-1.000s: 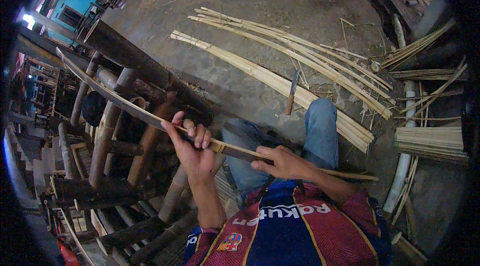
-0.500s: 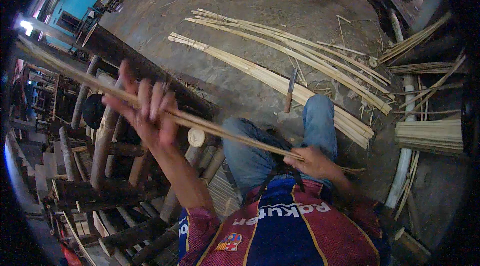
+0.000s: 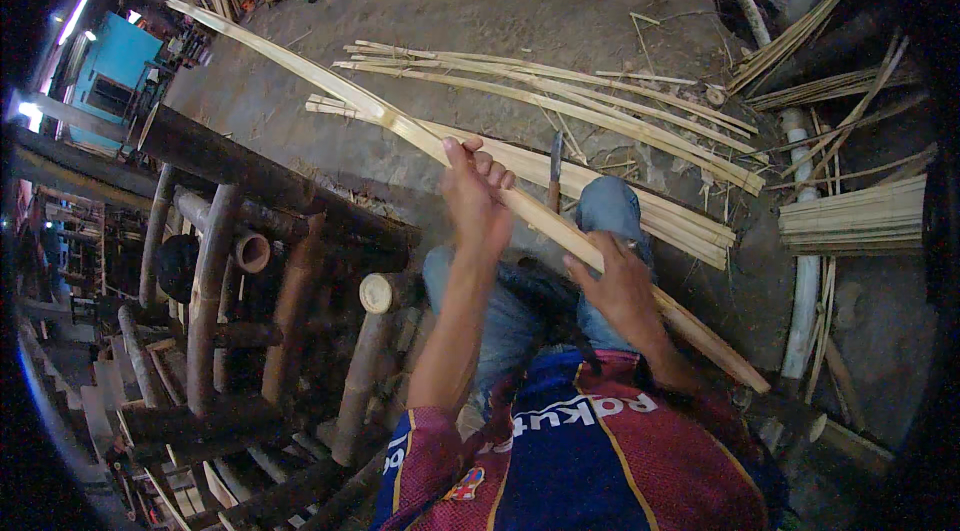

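There is a single view, taken from the person's head and aimed steeply down over the chest and knees. It sits close to the body: the jersey [image 3: 600, 451] fills the lower edge, and both forearms rise from there toward the middle. The fisheye lens bends straight lines near the rim and darkens the corners. The dirt floor [image 3: 560, 11] stretches away at the top, a rack of dark bamboo poles [image 3: 210, 271] lies on the left, and bundled strips [image 3: 850, 216] are on the right.

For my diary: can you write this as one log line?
left hand: grips bamboo strip | right hand: grips it lower down | strip: raised, slanting over knees | knife: upright by knee
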Tool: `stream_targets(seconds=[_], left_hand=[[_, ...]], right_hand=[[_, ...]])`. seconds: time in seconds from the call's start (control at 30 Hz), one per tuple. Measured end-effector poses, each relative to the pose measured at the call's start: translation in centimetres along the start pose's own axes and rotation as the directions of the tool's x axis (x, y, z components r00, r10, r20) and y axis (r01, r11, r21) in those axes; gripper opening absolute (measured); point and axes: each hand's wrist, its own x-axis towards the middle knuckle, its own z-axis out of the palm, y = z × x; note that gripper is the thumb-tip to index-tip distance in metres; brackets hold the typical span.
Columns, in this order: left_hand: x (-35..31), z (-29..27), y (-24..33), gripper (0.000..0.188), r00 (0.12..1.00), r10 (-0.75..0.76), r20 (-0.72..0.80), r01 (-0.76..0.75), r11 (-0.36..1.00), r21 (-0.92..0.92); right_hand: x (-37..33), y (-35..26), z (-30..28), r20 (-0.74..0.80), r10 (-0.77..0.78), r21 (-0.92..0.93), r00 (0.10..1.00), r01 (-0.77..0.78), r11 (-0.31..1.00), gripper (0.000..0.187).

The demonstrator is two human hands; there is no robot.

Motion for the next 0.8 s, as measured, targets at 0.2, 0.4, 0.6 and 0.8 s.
stream_targets(seconds=[0.2,0.4,0.6,0.8], left_hand=[[6.5,-4.3,-5.0,0.036,0.961,-0.005,-0.276,0.004,1.0,-0.005],[9.5,-13.0,-10.6,0.043,0.885,-0.278,-0.374,0.229,0.958,-0.171],[8.5,-18.1,-12.7,0.045,0.828,-0.414,-0.378,0.295,0.895,-0.334],[9.2,-15.8,-8.0,0.042,0.946,-0.223,-0.237,0.164,0.956,-0.244]], right_hand=[[-2.6,6.0,-7.5,0.159,0.048,-0.308,0.986,0.003,0.951,0.099],[-7.5,10.6,-12.2,0.314,0.404,-0.291,0.859,-0.318,0.902,0.079],[-8.5,11.2,-10.9,0.251,0.36,-0.316,0.899,-0.275,0.908,0.059],[-7.2,11.8,-9.2,0.154,0.235,-0.207,0.96,-0.201,0.957,0.044]])
